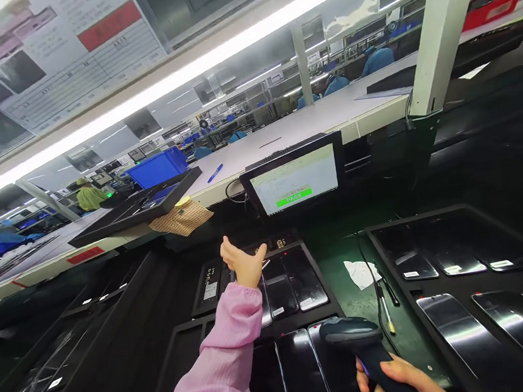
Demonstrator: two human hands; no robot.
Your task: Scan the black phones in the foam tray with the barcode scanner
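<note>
My left hand [245, 263], in a pink sleeve [231, 345], reaches over the far end of a black tray [177, 350]. Its thumb stands apart from the fingers, and I see nothing held. Beneath and beside it lie dark phone screens [301, 278] with small white labels, set in the tray. At the lower right, my right hand [406, 378] is wrapped round the handle of a black barcode scanner [356, 334]. The scanner's head is above the near row of phones [299, 363] and hides part of one.
A monitor [294, 184] behind the tray shows a green PASS. Another phone tray [407, 290] stands on the right, black stacked trays [130, 317] on the left. Between them lie a crumpled white paper [362, 274], a pen [385, 310] and a cable. A shelf [278, 130] runs behind.
</note>
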